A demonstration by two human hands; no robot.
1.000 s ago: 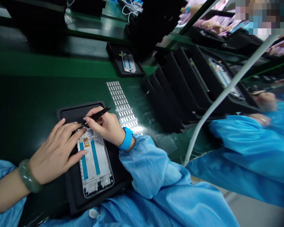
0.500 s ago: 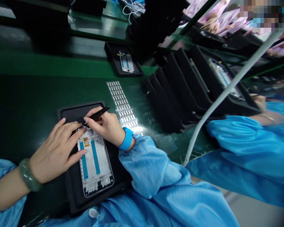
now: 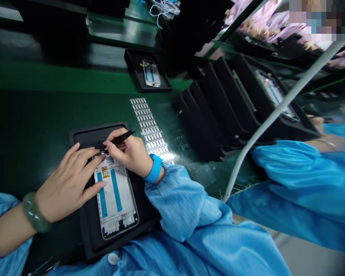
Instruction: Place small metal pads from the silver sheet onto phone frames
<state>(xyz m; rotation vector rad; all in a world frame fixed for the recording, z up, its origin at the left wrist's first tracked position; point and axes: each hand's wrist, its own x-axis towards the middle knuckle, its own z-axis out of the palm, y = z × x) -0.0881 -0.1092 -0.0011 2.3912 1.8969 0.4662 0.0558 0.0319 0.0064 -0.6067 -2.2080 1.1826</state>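
Observation:
A silver phone mid-frame [image 3: 123,197] with two blue strips and a small orange flex piece [image 3: 105,172] lies in a black foam tray [image 3: 89,237] in front of me. My left hand [image 3: 66,180] rests over its upper left, fingers stretched out, fingertips at the top edge and thumb above the left blue strip. My right hand [image 3: 129,151] is closed around a slim black pen-shaped tool [image 3: 122,138]. The tool slants down toward the frame's top edge, close to my left fingertips. Its tip is too small to make out.
A sheet of small white labels [image 3: 149,124] lies beyond my right hand. Farther back is another black tray [image 3: 158,91] holding a phone frame. Stacked black trays [image 3: 212,111] stand to the right, with a grey cable [image 3: 261,130] crossing before them. A co-worker's blue sleeve [image 3: 287,161] is at right.
My right hand and the black tool have shifted very slightly to the right. My left hand and the phone frame stay in place.

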